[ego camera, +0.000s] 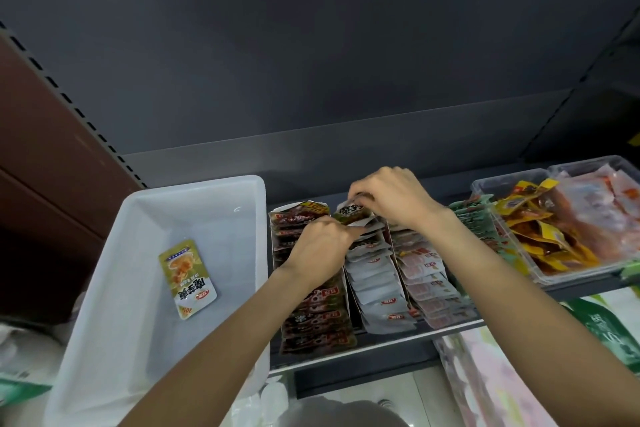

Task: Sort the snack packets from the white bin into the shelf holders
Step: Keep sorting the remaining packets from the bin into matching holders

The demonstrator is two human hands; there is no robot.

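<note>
While one packet [188, 279] lies in white bin [145, 340], both hands work middle shelf holder [377, 284]: right hand [391, 198] pinches olive packet [351, 213], left hand [320, 243] grips packet tops.

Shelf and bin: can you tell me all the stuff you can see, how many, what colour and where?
white bin: one, white, left of the shelf.
green packet: one, green and white, lying flat in the bin.
dark red packets: a full row, left holder.
white packets: a full row, middle holder.
pink packets: a full row, next holder to the right.
clear trays: two, see-through, far right, holding yellow and pink packets.
shelf: one, dark grey.
left hand: over the dark red row.
right hand: pinching a packet at the back of the middle holder.
</note>
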